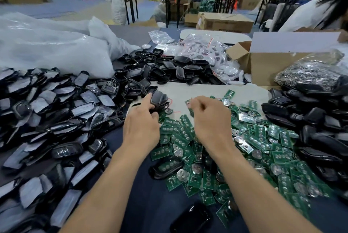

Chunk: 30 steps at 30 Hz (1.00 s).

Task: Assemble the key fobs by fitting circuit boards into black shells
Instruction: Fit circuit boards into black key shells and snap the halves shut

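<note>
The heaps come first: film-backed shells (47, 110) banked on my left, bare black shells (310, 129) on my right and a back heap (169, 70) beyond, so either hand finds a part close by. The green boards (244, 148) spill under my right arm for the same reason. White sacks (47, 48), a cardboard box (263, 63) and a bag of metal parts (310, 72) hem the far edge without blocking me; the loose boards under my wrists crowd the working patch. My left hand (141, 125) lays its forefinger on one shell (159, 98); whether the thumb grips beneath, I cannot tell. My right hand (209, 121), fingers curled, pinches a circuit board (188, 103) near that shell, ready, I judge, for seating
</note>
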Available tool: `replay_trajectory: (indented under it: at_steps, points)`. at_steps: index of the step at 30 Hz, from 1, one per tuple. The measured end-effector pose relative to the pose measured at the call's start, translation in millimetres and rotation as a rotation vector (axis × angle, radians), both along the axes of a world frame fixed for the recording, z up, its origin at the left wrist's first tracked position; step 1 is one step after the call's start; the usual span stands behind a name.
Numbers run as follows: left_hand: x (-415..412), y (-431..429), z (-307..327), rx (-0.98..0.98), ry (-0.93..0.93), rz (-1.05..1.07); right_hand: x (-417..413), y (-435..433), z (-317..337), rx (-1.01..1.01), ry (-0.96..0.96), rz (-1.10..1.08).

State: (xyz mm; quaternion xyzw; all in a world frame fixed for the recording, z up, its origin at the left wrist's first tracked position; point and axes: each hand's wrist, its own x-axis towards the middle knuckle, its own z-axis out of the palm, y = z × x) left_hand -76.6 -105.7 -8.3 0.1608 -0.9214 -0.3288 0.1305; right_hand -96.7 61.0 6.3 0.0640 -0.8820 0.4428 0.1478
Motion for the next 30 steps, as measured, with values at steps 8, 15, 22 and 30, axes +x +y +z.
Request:
replay_trajectory:
  at_steps: [8,15,22,30]
  points:
    - [9.3,6.8,4.3,0.178,0.272,-0.051,39.6,17.4,0.2,-0.653,-0.294,0.053]
    - [20.3,30.9,9.4,0.422,0.288,-0.184,33.7,22.3,0.4,-0.833,-0.303,0.025]
    - [23.2,41.0,5.7,0.317,0.476,-0.311,28.7,26.5,-4.5,-0.727,-0.323,0.094]
    - [17.6,39.9,7.8,0.640,0.284,-0.351,24.8,28.3,-7.3,-0.895,-0.343,0.028]
